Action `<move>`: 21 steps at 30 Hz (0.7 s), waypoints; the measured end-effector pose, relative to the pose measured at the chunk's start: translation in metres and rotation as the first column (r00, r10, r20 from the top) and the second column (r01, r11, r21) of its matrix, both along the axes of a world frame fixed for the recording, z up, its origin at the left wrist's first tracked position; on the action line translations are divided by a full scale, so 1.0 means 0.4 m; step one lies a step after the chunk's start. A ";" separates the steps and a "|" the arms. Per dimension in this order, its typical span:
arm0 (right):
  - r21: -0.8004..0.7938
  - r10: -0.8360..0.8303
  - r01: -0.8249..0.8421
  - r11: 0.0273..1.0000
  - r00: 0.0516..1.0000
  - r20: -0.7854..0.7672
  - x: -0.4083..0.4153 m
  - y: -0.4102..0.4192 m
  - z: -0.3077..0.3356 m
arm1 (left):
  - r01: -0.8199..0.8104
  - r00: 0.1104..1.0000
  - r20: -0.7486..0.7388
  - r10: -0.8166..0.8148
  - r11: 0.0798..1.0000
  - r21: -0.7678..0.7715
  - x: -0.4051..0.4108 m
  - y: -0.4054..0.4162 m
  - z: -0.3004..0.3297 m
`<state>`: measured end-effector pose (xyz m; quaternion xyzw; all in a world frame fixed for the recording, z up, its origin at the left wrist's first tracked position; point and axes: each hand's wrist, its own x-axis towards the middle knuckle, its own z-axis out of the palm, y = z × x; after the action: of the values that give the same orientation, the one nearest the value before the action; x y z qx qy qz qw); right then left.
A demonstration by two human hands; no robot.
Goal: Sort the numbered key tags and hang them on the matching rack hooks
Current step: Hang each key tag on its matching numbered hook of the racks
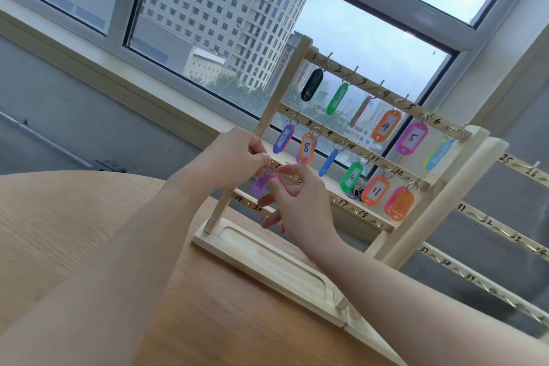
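The wooden desk (74,232) carries a wooden key rack (341,187) before the window (267,24); tags 1 to 12 hang on its upper two rails. At the third rail's left end, the left hand (237,154) pinches the ring of a purple tag (261,183), the right hand (300,202) pinches a pink tag (277,180) beside it
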<state>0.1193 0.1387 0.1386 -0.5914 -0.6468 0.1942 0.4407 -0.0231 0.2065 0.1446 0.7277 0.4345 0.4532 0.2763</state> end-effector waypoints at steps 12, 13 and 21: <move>0.012 -0.055 0.055 0.998 0.997 0.056 0.067 -0.105 -0.032 | -0.007 0.977 -0.212 -0.024 0.989 -0.145 -0.001 -0.028 0.010; 0.000 -0.060 0.061 0.998 0.996 0.060 0.079 -0.120 -0.033 | -0.001 0.968 -0.246 -0.039 0.987 -0.161 -0.002 -0.032 0.010; -0.072 -0.138 0.143 0.987 0.988 0.076 0.220 -0.259 -0.053 | -0.069 0.931 -0.364 0.016 0.989 -0.133 -0.005 -0.061 0.044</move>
<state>0.2073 0.0349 0.1175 -0.6586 -0.6108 0.1662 0.4069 -0.0250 0.1822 0.1620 0.7674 0.5249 0.2850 0.2332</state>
